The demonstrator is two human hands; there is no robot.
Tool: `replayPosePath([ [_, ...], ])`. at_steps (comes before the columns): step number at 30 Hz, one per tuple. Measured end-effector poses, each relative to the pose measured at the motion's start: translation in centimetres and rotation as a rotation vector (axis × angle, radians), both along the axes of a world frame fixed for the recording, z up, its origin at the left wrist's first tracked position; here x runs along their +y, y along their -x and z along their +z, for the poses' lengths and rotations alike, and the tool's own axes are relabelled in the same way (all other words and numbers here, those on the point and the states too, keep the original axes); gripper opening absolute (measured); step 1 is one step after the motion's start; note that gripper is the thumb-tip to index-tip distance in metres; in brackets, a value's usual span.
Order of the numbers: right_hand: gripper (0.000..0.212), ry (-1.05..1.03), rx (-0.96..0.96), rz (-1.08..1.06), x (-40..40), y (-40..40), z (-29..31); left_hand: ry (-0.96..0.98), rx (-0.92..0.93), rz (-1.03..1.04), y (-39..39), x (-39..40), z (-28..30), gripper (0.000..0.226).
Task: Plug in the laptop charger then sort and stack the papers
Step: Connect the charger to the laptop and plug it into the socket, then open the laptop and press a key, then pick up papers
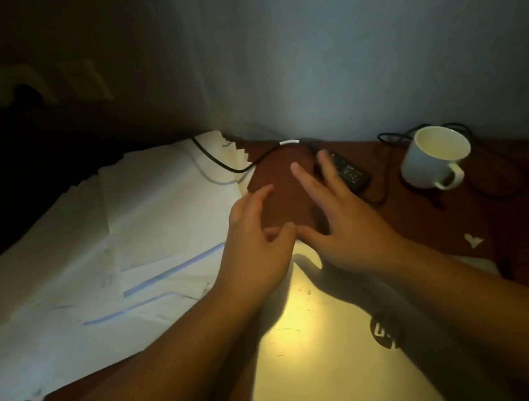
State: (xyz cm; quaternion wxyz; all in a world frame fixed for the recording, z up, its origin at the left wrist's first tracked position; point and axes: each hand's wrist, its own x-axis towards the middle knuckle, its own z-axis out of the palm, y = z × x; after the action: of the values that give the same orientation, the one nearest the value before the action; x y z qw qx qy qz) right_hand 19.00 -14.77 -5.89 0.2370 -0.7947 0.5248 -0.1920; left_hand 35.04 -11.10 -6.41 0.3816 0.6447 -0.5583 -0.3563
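1. Charger brick (349, 171): black, on desk (286, 172) beside mug (432, 158); right hand (339, 222) reaches over it.
2. Papers (100, 248): white, scattered left; cord (220, 162) crosses them.
3. Left hand (254, 243) and right: fingers loose, holding nothing, above closed laptop (318, 340).

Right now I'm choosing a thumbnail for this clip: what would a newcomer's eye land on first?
Two bare hands, left hand and right hand, reach forward mid-frame with fingers spread, holding nothing. Below them glows the closed laptop, brightly lit. Scattered papers cover the left side, and a white mug stands at the right by the charger brick.
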Motion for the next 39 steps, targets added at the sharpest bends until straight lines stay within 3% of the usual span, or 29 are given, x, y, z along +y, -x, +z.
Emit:
replayPosePath([
  [4, 0.061, 0.102, 0.008, -0.071, 2.1, 2.6, -1.8, 0.136, -0.143, -0.068, 1.8, 1.3, -1.7, 0.021],
  [11, 0.036, 0.234, 0.334, -0.215, 8.3, 6.4, -5.2, 0.179, -0.395, -0.232, 2.6, 6.6, -4.2, 0.026],
  [14, 0.033, 0.214, 0.371, -0.262, 12.1, 7.8, -5.7, 0.185, -0.483, -0.257, 2.1, 9.5, -4.7, 0.028],
  [19, 0.050, 0.110, 0.442, -0.377, 17.9, 10.0, -5.2, 0.188, -0.547, -0.215, 1.4, 13.6, -5.6, 0.034],
  [23, 0.070, 0.008, 0.450, -0.445, 22.0, 11.9, -4.6, 0.142, -0.585, -0.204, 1.1, 15.6, -6.1, 0.052],
  [26, 0.079, -0.044, 0.338, -0.422, 24.0, 13.1, -4.9, 0.095, -0.640, -0.210, 1.1, 16.5, -6.4, 0.071],
  [34, 0.078, 0.022, 0.181, -0.425, 25.0, 13.2, -5.9, 0.152, -0.685, -0.254, 0.9, 17.2, -6.9, 0.105],
  [39, 0.079, 0.041, 0.131, -0.424, 24.5, 13.5, -5.8, 0.180, -0.653, -0.245, 0.9, 17.0, -7.2, 0.095],
])
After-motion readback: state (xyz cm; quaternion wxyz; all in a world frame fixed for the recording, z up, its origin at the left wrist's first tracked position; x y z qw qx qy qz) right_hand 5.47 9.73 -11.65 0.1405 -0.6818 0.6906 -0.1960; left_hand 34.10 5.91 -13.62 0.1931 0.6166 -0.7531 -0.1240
